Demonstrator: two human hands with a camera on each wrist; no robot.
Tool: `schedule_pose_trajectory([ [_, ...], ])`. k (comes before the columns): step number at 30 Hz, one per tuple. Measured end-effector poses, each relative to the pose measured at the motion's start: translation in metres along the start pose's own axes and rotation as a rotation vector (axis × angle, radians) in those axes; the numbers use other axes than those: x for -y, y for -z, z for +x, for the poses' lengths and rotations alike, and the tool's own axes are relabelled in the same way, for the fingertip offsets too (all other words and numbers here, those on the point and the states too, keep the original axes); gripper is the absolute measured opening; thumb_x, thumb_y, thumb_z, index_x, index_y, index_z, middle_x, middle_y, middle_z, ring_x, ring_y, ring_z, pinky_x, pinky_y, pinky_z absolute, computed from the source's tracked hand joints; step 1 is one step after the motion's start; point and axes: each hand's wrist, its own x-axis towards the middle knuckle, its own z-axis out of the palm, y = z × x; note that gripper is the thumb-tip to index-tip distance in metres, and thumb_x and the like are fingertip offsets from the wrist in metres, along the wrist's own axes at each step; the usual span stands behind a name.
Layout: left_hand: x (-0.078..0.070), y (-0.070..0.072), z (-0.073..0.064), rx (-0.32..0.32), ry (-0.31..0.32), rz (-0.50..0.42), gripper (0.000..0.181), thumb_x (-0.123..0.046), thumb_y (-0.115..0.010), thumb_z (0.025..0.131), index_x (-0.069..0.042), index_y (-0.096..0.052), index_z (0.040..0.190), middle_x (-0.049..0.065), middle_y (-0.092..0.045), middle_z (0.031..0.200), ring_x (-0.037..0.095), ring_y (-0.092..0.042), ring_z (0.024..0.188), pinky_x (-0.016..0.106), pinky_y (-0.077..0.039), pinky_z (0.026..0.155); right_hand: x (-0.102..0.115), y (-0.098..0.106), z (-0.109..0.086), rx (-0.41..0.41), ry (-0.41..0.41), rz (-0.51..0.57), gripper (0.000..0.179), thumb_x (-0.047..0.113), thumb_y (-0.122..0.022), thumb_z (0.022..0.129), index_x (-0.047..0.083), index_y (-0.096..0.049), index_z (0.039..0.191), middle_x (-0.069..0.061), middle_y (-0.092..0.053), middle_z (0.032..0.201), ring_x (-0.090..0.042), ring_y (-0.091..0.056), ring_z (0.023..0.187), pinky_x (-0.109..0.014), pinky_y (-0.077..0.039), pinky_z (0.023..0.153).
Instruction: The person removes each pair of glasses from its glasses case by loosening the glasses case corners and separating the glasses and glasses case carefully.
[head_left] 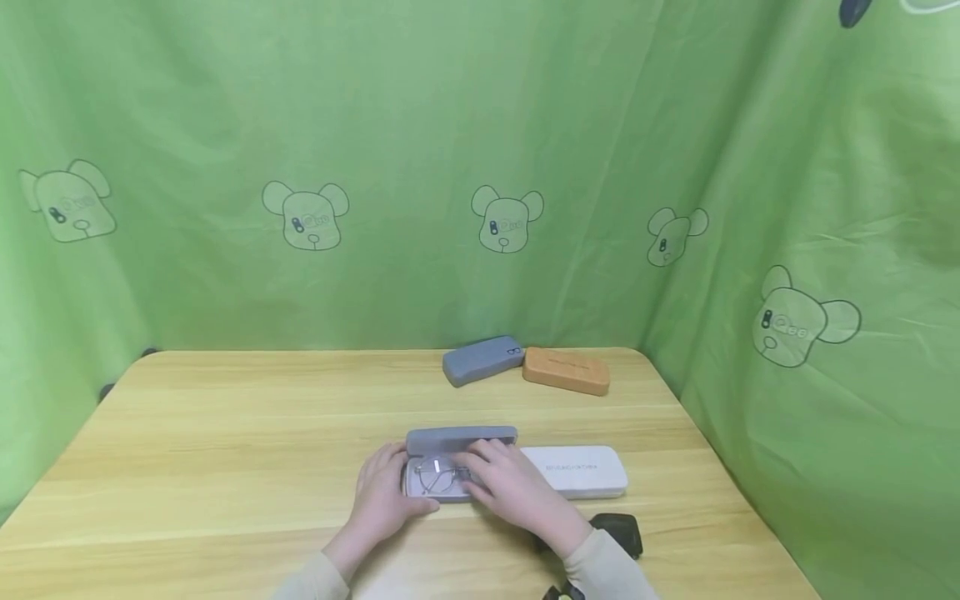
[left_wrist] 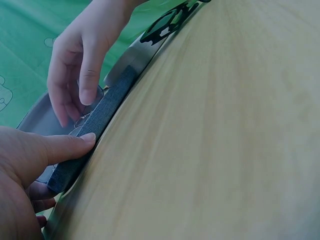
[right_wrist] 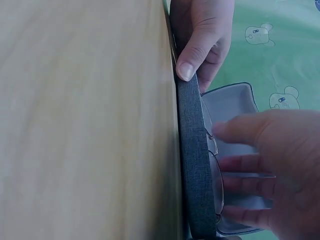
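Note:
An eyeglass case (head_left: pixel 459 435) lies with its lid up on the wooden table, grey fabric outside and pale inside. Inside it rests a pair of thin-rimmed eyeglasses (head_left: pixel 437 477). My left hand (head_left: pixel 381 496) holds the case's left end, thumb (left_wrist: pixel 75 146) against the front wall and fingers around the far side. Over the right half of the case is my right hand (head_left: pixel 517 492), its fingers spread and loosely bent above the eyeglasses. In the right wrist view the thumb (right_wrist: pixel 235 129) is close to the bridge; whether it touches is unclear.
A white glasses case (head_left: pixel 581 469) lies shut just right of the grey one. Farther back are a blue-grey case (head_left: pixel 483 361) and an orange-brown case (head_left: pixel 566 371). A black object (head_left: pixel 621 533), partly behind my right forearm, sits near the front. Green curtain (head_left: pixel 420 150) surrounds the table.

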Motion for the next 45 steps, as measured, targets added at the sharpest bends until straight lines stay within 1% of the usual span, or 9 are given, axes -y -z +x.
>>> schedule_pose_trajectory([
  [6,0.0,0.0,0.0,0.006,0.001,-0.002,0.082,-0.033,-0.089,0.06,0.005,-0.057,0.125,0.02,-0.052,0.14,0.044,-0.039,0.136,0.064,-0.021,0.117,0.0,-0.001,-0.001,-0.015,-0.007,-0.018,0.037,0.024,-0.076,0.081,0.02,-0.067,0.117,0.004,-0.065,0.106,-0.014,-0.061,0.093,-0.029,-0.054,0.078],
  [12,-0.001,0.001,-0.001,0.011,0.008,0.003,0.084,-0.033,-0.089,0.06,0.006,-0.056,0.126,0.02,-0.051,0.141,0.044,-0.038,0.136,0.064,-0.02,0.117,0.002,0.0,-0.001,0.009,-0.043,-0.015,0.04,0.02,-0.079,0.077,0.02,-0.068,0.116,0.003,-0.063,0.104,-0.014,-0.06,0.093,-0.028,-0.054,0.075],
  [17,-0.002,0.001,-0.001,0.017,0.016,0.002,0.084,-0.033,-0.089,0.06,0.006,-0.055,0.127,0.02,-0.05,0.142,0.044,-0.038,0.136,0.064,-0.02,0.117,0.005,0.0,-0.001,0.021,-0.07,-0.009,0.04,0.017,-0.079,0.076,0.019,-0.068,0.114,0.003,-0.062,0.103,-0.014,-0.059,0.093,-0.026,-0.053,0.073],
  [24,-0.002,0.001,-0.001,0.017,0.015,0.002,0.083,-0.033,-0.089,0.061,0.005,-0.056,0.127,0.019,-0.05,0.142,0.044,-0.037,0.137,0.065,-0.02,0.117,0.006,0.0,-0.001,-0.001,-0.057,-0.033,0.039,0.013,-0.079,0.074,0.018,-0.069,0.111,0.002,-0.061,0.1,-0.014,-0.058,0.089,-0.022,-0.051,0.067],
  [32,-0.001,0.001,-0.001,0.017,0.012,0.006,0.083,-0.034,-0.089,0.06,0.005,-0.056,0.127,0.019,-0.051,0.142,0.044,-0.038,0.137,0.064,-0.02,0.117,0.008,0.0,-0.001,0.028,-0.074,-0.035,0.044,0.013,-0.076,0.072,0.017,-0.067,0.115,0.002,-0.06,0.102,-0.014,-0.056,0.092,-0.026,-0.052,0.072],
  [36,-0.001,0.001,-0.001,0.019,0.014,0.004,0.084,-0.035,-0.089,0.061,0.005,-0.056,0.127,0.019,-0.051,0.142,0.044,-0.037,0.137,0.064,-0.019,0.117,0.01,0.001,-0.001,0.033,-0.08,-0.047,0.045,0.014,-0.075,0.072,0.017,-0.067,0.116,0.002,-0.06,0.103,-0.014,-0.055,0.093,-0.026,-0.051,0.072],
  [45,-0.001,0.0,-0.001,0.022,0.018,0.003,0.085,-0.035,-0.089,0.061,0.004,-0.055,0.129,0.019,-0.05,0.143,0.044,-0.037,0.137,0.064,-0.019,0.118,0.011,0.007,0.0,-0.025,-0.06,-0.047,0.044,0.016,-0.076,0.07,0.018,-0.068,0.114,0.003,-0.06,0.103,-0.014,-0.057,0.095,-0.027,-0.053,0.073],
])
